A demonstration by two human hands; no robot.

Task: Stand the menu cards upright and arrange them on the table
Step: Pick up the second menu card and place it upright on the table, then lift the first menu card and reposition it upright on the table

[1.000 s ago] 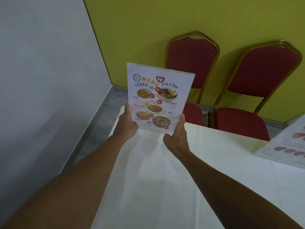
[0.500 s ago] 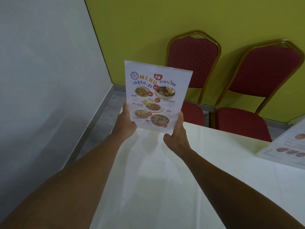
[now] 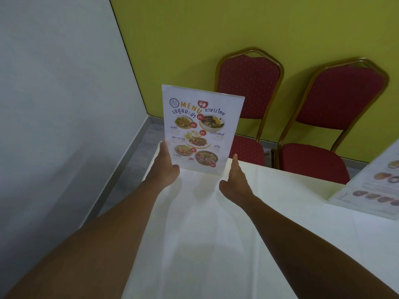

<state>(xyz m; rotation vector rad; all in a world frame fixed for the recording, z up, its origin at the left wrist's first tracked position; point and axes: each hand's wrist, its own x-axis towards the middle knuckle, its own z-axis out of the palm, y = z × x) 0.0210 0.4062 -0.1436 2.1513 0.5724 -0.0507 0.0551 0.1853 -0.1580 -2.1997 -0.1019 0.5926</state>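
A white menu card point(image 3: 199, 128) with food photos stands upright near the far left corner of the white-clothed table point(image 3: 216, 244), its bottom edge on the cloth. My left hand point(image 3: 166, 167) grips its lower left edge, with the thumb in front and the fingers behind. My right hand point(image 3: 235, 180) is just off the card's lower right corner, fingers straight and holding nothing. A second menu card point(image 3: 371, 186) leans at the right edge of the view, partly cut off.
Two red padded chairs with gold frames point(image 3: 250, 87) point(image 3: 339, 98) stand beyond the table's far edge against a yellow-green wall. A grey wall runs along the left, with a strip of floor between it and the table.
The card came down from the air onto the table at the far left corner. My right hand let go of its lower right edge; my left hand still holds it.
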